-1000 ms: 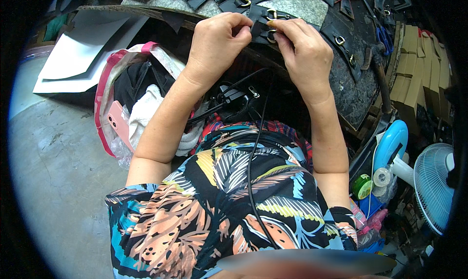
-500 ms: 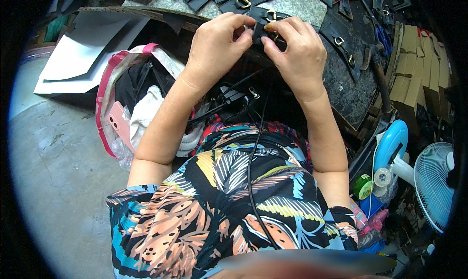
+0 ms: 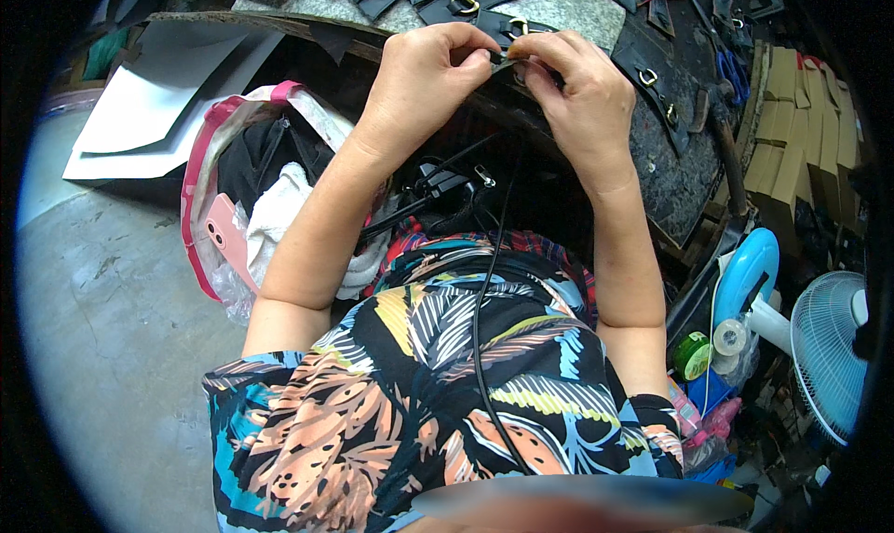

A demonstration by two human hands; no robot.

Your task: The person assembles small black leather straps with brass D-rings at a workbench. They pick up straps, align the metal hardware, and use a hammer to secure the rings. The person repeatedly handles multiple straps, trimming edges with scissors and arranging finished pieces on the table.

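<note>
At the near edge of the workbench, my left hand [image 3: 426, 88] and my right hand [image 3: 589, 100] face each other with thumbs and forefingers pinched. Between their fingertips runs a small dark strip [image 3: 503, 65], seen nearly edge-on and partly hidden by the fingers. Just beyond them lies a black leather piece [image 3: 492, 21] with a gold-coloured D-shaped ring [image 3: 517, 27]. More black leather pieces [image 3: 445, 10] with gold-coloured rings overlap farther back on a grey stone slab. Another ringed leather piece [image 3: 643, 63] rests to the right of my right hand.
A hammer [image 3: 722, 128] and blue-handled scissors [image 3: 733, 77] lie at the bench's right side. Stacked cardboard [image 3: 778, 147] and a white fan [image 3: 829, 347] stand farther right. At left, a pink-rimmed bag [image 3: 194, 198] holds cloth and a pink phone [image 3: 233, 240]. A black cable [image 3: 480, 337] hangs down my front.
The dark piece between my fingers has turned from showing its flat face to nearly edge-on. My right hand has shifted slightly right, and my left hand slightly too.
</note>
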